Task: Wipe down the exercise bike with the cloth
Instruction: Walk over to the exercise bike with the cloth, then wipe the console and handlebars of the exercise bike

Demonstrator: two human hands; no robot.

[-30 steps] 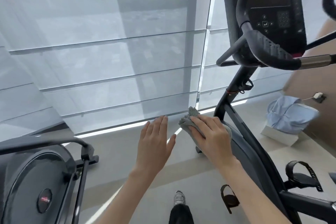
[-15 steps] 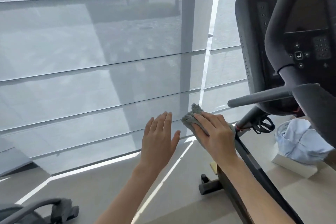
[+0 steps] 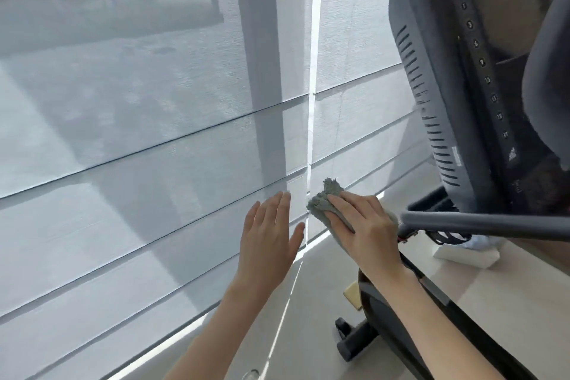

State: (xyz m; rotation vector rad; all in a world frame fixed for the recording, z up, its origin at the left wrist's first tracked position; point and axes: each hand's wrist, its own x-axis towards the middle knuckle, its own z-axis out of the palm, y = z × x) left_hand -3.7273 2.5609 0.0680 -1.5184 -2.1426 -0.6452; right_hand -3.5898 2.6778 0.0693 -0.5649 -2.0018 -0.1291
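The exercise bike fills the right side, with its dark console (image 3: pixel 456 86) up high and a grey handlebar (image 3: pixel 493 223) crossing below it. Its black frame (image 3: pixel 398 336) slopes down to a foot bar (image 3: pixel 354 345) on the floor. My right hand (image 3: pixel 364 225) holds a grey cloth (image 3: pixel 324 199) against the top of the frame, just left of the handlebar; the fingers lie over the cloth and the thumb is hidden. A bunched end of the cloth sticks out past the fingertips. My left hand (image 3: pixel 268 234) hovers beside it with straight fingers, touching nothing.
Pale window blinds (image 3: pixel 154 133) cover the whole left and back. A white box (image 3: pixel 468 254) with blue fabric on it sits on the floor behind the handlebar. A small yellow pad (image 3: pixel 353 293) lies by the frame. Light tiled floor (image 3: pixel 277 333) runs below.
The view has lifted and drawn closer to the console. My right hand has slid the cloth up the frame toward the handlebar, and my left hand has kept beside it.
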